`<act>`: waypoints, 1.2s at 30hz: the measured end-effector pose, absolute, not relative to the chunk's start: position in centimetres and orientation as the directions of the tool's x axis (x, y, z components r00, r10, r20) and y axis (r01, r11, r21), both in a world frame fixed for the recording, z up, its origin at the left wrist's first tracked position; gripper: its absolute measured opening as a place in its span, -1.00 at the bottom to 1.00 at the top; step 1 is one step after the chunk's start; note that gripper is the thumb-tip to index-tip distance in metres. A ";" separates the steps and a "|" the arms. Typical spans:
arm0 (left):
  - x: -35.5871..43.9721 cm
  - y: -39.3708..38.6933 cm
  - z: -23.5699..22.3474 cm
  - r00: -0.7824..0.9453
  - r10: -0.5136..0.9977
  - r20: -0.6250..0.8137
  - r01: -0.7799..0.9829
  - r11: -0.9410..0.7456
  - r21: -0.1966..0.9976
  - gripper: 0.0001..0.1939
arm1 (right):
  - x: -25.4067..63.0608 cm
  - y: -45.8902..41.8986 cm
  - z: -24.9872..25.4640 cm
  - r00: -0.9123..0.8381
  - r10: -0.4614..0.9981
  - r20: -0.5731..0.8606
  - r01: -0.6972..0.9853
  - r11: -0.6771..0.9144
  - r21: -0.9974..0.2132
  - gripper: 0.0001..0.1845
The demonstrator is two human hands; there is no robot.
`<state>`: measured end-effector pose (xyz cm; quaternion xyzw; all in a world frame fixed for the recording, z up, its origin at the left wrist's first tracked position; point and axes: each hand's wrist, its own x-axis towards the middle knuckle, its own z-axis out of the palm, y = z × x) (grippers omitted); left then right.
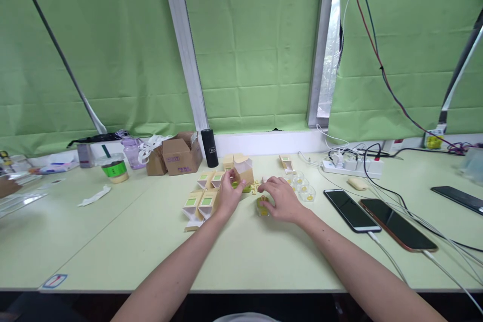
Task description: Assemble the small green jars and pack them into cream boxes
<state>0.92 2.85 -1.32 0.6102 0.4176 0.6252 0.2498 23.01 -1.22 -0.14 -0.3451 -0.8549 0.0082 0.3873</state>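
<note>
My right hand [281,198] has its fingers closed round the top of a small clear container [263,210] with yellow-green contents, standing on the table. My left hand [229,193] is curled with thumb and fingers close together; what it pinches is too small to make out. Just past its fingertips lie a green item [246,188] and small yellow pieces [255,187]. Beside my left hand stand several small cream boxes with green labels [191,202], their flaps raised. A larger open cream carton [245,171] is behind it. Several clear containers with yellow centres [307,193] sit beyond my right hand.
Two phones [352,210] on charging cables lie at the right, before a white power strip [352,166]. A black bottle [210,148], a cardboard box [183,154], a purple bottle [133,153] and a drink cup [116,168] stand along the back left. A tissue [94,195] lies at the left.
</note>
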 end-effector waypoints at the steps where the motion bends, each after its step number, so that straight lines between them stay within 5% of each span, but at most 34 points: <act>1: 0.9 2.8 -1.3 -0.149 0.835 0.530 0.204 -0.498 0.843 -0.51 | 23.1 -1.2 0.0 -0.513 0.605 0.609 0.619 0.752 -0.227 -0.73; 7: 1.4 1.6 0.0 -0.160 0.885 0.438 0.419 -0.341 0.842 -0.55 | 23.4 -1.5 1.3 -0.585 0.726 0.362 0.729 0.666 -0.156 -0.73; 16: 0.8 0.6 2.1 0.099 0.952 0.291 0.618 -0.288 0.731 -0.58 | 24.3 -0.5 1.5 -0.499 0.800 0.333 0.821 0.559 -0.112 -0.76; 23: 0.2 1.0 0.9 0.228 0.935 0.273 0.596 -0.355 0.721 -0.57 | 24.4 -0.4 1.6 -0.455 0.840 0.294 0.840 0.515 -0.172 -0.73; 29: 0.0 1.0 2.0 0.240 0.932 0.271 0.519 -0.359 0.776 -0.30 | 24.5 -0.6 1.8 -0.486 0.820 0.304 0.823 0.546 -0.158 -0.74; 36: -0.4 0.9 2.8 0.272 0.834 0.480 0.394 -0.551 0.735 -0.72 | 24.7 -0.7 1.8 -0.504 0.811 0.297 0.819 0.558 -0.135 -0.72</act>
